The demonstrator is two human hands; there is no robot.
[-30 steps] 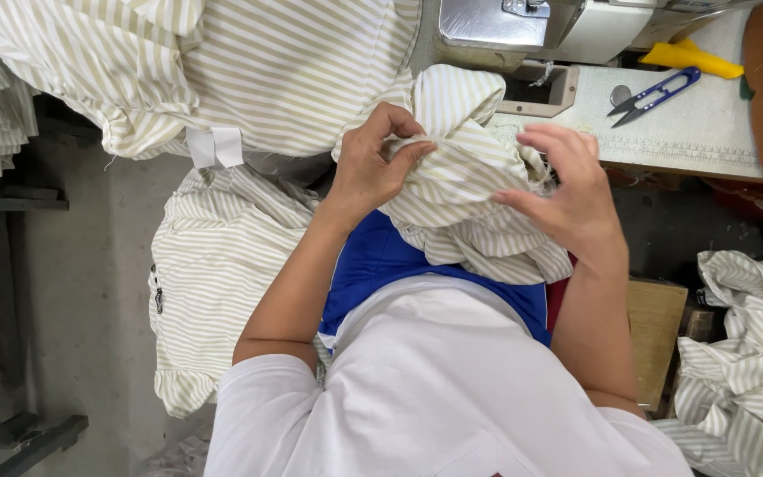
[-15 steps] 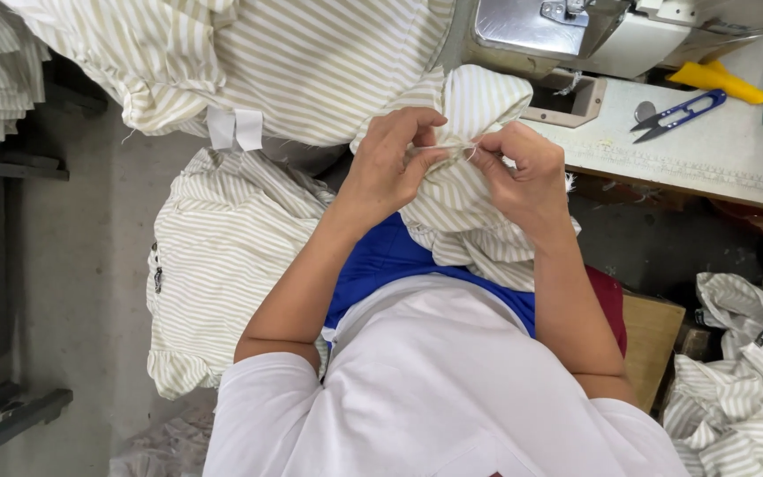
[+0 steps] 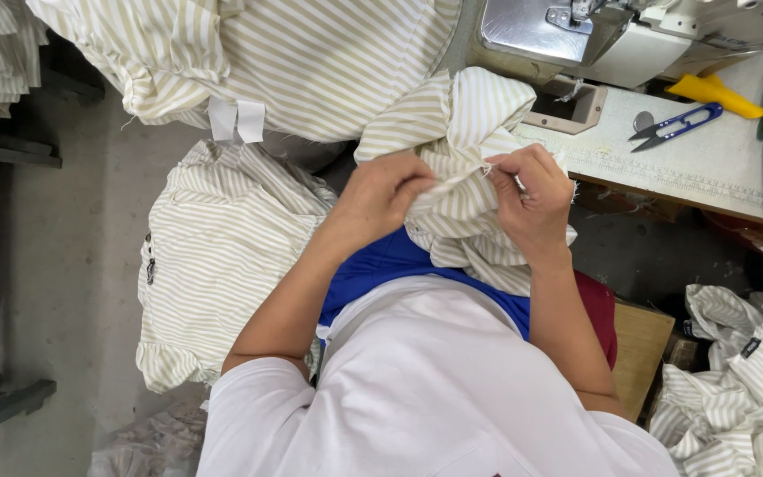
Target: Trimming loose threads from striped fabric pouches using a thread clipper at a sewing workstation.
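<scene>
Striped garment [image 3: 465, 132] edge, both hands pinching closer together

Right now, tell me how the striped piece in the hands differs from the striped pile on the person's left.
The striped piece is bunched and folded, pinched along an edge by the left hand and right hand; the striped pile lies spread out and untouched. The piece sits high, by the sewing machine table; the pile lies lower, beside the person's left arm. Both are cream cloth with beige stripes.

Grey concrete floor [image 3: 72, 265], white worktable [image 3: 708, 163] w/ sewing machine [image 3: 629, 35], dark shelf [image 3: 2, 150] at left
</scene>
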